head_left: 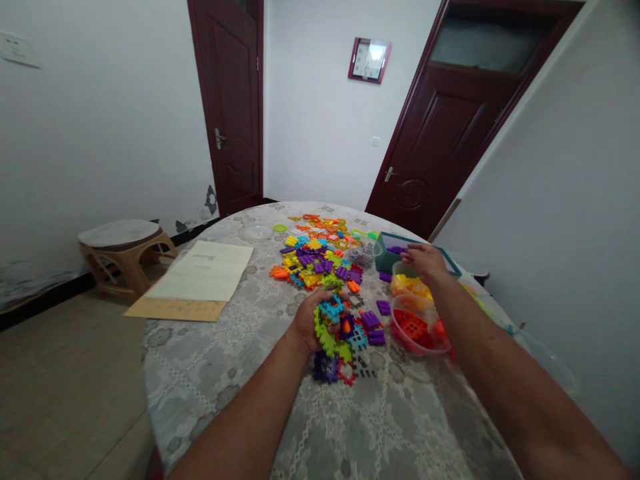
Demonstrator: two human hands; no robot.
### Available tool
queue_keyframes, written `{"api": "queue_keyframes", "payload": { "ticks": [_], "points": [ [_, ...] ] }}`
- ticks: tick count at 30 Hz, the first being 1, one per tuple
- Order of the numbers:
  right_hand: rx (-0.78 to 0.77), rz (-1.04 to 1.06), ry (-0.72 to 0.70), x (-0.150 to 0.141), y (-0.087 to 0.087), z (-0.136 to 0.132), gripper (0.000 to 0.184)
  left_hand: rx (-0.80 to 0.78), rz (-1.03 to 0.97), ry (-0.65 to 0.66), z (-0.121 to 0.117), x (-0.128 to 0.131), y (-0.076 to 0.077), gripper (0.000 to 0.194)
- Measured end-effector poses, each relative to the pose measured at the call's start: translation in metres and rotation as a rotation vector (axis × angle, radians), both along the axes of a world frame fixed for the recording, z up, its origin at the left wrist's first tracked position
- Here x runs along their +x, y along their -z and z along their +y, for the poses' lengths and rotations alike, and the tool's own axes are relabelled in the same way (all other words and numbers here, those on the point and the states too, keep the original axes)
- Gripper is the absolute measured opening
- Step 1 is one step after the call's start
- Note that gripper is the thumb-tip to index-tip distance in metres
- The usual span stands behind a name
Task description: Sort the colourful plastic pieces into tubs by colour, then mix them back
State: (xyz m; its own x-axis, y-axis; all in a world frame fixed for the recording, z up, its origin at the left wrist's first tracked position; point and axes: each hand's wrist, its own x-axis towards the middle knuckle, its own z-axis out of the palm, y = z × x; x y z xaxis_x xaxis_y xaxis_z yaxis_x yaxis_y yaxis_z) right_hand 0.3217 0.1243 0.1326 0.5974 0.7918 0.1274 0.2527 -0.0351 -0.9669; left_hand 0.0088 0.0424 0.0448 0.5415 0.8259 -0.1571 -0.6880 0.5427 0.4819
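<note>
My left hand is closed around a cluster of plastic gear-edged building pieces, mostly lime green with a blue one on top. Purple, blue and red pieces lie close by, and I cannot tell which of them join the cluster. My right hand is at the near side of a dark green box with purple pieces inside. Its fingers are curled together at the box, and whatever they may hold is too small to make out.
A colourful heap of pieces spreads over the round table's patterned cloth. Clear tubs hold yellow pieces and red pieces. Another clear tub stands beside the box. Paper sheets overhang the left edge, near a stool.
</note>
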Motion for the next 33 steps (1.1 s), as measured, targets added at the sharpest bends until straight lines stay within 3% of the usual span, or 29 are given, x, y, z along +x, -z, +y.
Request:
{"api": "queue_keyframes", "payload": {
  "ticks": [3, 6, 9, 15, 20, 26, 33],
  "points": [
    [-0.003, -0.042, -0.222, -0.039, 0.002, -0.036, 0.021, 0.078, 0.041, 0.022, -0.003, 0.002, -0.002, 0.033],
    [0.033, -0.343, -0.561, -0.084, 0.007, -0.085, 0.029, 0.17, 0.091, 0.014, -0.008, 0.005, -0.005, 0.043],
    [0.173, -0.632, -0.646, -0.12, 0.018, -0.123, 0.026, 0.26, 0.115, -0.006, -0.014, 0.008, -0.009, 0.048],
    [0.411, -0.7, -0.521, -0.143, 0.046, -0.143, 0.013, 0.291, 0.151, 0.014, -0.019, 0.007, -0.016, 0.057],
    [0.569, -0.717, -0.425, -0.138, 0.065, -0.15, 0.02, 0.29, 0.201, 0.059, -0.017, 0.009, -0.007, 0.07],
    [0.615, -0.779, -0.338, -0.13, 0.074, -0.155, 0.023, 0.338, 0.198, 0.111, -0.021, 0.011, -0.005, 0.06],
    [0.629, -0.848, -0.323, -0.127, 0.079, -0.156, 0.024, 0.251, 0.171, 0.073, -0.018, 0.006, -0.008, 0.054]
  ]
}}
